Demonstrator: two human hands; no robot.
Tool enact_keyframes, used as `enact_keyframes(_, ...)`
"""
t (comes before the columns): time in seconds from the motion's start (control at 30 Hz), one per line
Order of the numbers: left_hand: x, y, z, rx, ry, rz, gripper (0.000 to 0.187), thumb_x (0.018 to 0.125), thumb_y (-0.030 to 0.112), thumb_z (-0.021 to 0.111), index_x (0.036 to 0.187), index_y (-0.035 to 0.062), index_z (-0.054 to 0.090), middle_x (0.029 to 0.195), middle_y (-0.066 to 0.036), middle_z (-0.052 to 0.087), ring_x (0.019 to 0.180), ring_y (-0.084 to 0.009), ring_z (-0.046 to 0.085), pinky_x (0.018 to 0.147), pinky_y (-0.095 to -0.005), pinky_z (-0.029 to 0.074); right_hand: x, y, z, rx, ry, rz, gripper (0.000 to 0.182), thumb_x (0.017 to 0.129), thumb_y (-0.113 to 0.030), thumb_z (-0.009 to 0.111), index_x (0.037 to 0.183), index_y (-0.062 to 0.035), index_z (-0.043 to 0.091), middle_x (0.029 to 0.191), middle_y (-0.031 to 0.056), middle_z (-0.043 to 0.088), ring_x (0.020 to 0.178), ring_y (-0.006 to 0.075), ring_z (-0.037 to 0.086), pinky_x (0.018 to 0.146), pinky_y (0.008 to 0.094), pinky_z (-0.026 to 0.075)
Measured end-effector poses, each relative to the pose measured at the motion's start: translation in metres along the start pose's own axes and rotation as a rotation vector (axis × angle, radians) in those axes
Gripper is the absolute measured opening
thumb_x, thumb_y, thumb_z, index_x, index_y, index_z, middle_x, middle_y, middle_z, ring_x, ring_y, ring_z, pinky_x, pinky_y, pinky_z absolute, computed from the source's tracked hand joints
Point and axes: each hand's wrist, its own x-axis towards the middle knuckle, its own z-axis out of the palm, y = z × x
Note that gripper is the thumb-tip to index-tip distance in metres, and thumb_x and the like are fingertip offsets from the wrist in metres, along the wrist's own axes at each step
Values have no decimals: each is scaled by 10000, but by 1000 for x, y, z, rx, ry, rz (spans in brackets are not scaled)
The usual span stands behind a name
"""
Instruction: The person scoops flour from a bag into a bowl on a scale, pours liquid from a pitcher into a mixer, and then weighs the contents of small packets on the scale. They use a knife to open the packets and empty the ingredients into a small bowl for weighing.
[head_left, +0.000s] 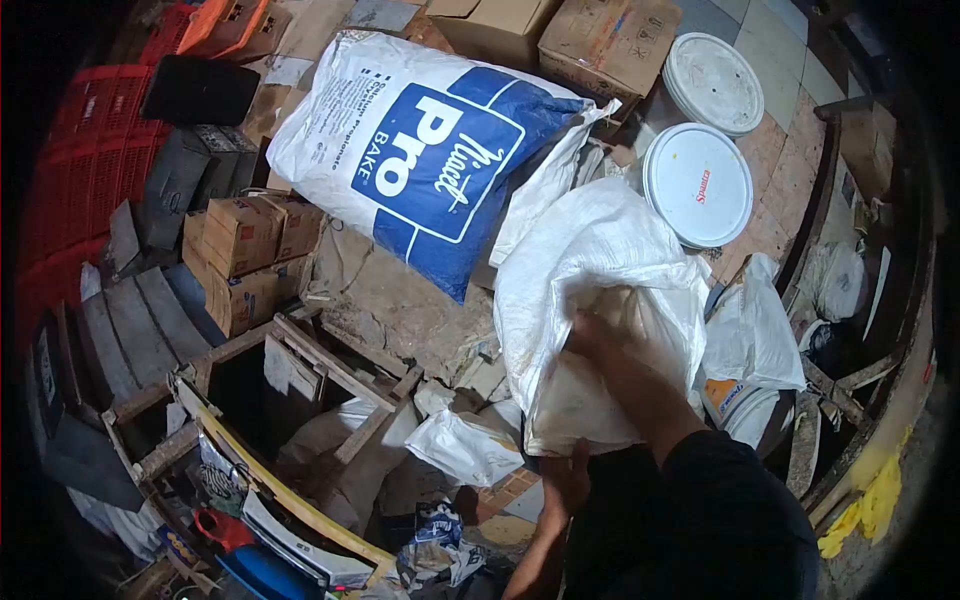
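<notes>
A white woven sack stands with its mouth open toward me. Into that mouth reaches my right hand, blurred, its fingers hidden or smeared against the inner wall. Below the sack's near edge is my left hand, its upper part touching the rim from underneath; its fingertips are hidden behind the sack. Just beyond lies a large, full white and blue bag printed "Niacet Pro Bake".
Two lidded white buckets stand at the upper right, beside cardboard boxes. Small cartons and red crates are at the left. A wooden frame borders a dark opening. White bags lie to the right.
</notes>
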Motion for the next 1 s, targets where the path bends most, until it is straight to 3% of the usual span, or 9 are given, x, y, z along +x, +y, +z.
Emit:
enact_keyframes(0.13, -6, 20, -12, -8, -112, -200, 371, 970, 320, 485, 1078, -11, 613, 1049, -226, 642, 1037, -424, 577, 891, -441, 431, -10, -1, -21, -139, 30, 196, 483, 935, -383, 416, 1088, 30, 615, 929, 268, 668, 893, 423, 647, 814, 506, 510)
enact_keyframes(0.3, -8, -5, -2, 61, -11, -107, 405, 974, 355, 457, 1013, -1, 647, 983, -221, 660, 973, -421, 605, 877, -468, 433, 39, 39, 2, -272, 196, 140, 283, 895, -265, 471, 953, -23, 605, 824, 241, 664, 861, 374, 667, 753, 516, 525)
enact_keyframes(0.4, -5, 3, -8, 79, -49, -57, 362, 973, 315, 464, 1004, 8, 651, 932, -212, 665, 904, -416, 620, 839, -471, 447, 19, 42, -20, -441, 199, -126, 126, 830, -170, 518, 859, -63, 578, 763, 185, 646, 770, 338, 664, 634, 502, 518)
enact_keyframes(0.5, -14, 12, -7, 82, 86, 80, 318, 957, 283, 514, 920, 0, 655, 819, -213, 652, 789, -416, 624, 717, -463, 459, -22, 34, -41, -507, 639, -467, 42, 776, -118, 536, 796, -84, 551, 730, 132, 604, 687, 307, 621, 556, 456, 472)
enact_keyframes(0.6, -13, 19, -4, 17, 153, 27, 295, 945, 259, 546, 873, -8, 649, 808, -223, 645, 767, -411, 620, 670, -455, 458, -27, 32, -52, -443, 318, -284, 101, 803, -175, 505, 849, -100, 555, 783, 118, 615, 776, 287, 613, 652, 451, 464)
enact_keyframes(0.7, -16, 22, -5, -55, 180, 10, 231, 929, 218, 568, 872, 3, 627, 794, -214, 626, 750, -406, 607, 675, -468, 461, -47, 15, -73, -553, 719, -509, 60, 732, -84, 549, 707, -118, 507, 663, 77, 494, 664, 252, 559, 570, 415, 411)
enact_keyframes(0.83, -16, 2, -5, 26, 214, 286, 226, 917, 206, 586, 834, -5, 584, 741, -197, 590, 695, -390, 597, 657, -459, 458, -81, -7, -115, -99, 364, -284, 312, 894, -223, 419, 741, -16, 593, 830, 220, 629, 739, 414, 560, 671, 494, 416)
enact_keyframes(0.87, -15, 5, -6, 152, 197, 276, 229, 914, 209, 592, 831, -5, 578, 741, -197, 587, 701, -385, 594, 640, -457, 451, -90, -11, -126, -199, 256, -229, 249, 880, -179, 407, 860, -27, 603, 895, 198, 650, 847, 378, 607, 712, 496, 432)
enact_keyframes(1.0, -14, -4, -2, 17, 275, 398, 291, 920, 252, 588, 777, -1, 563, 717, -206, 569, 694, -409, 559, 629, -495, 424, -128, -24, -159, 22, 239, -39, 461, 908, -294, 351, 793, 34, 653, 919, 283, 629, 938, 479, 567, 876, 509, 420)
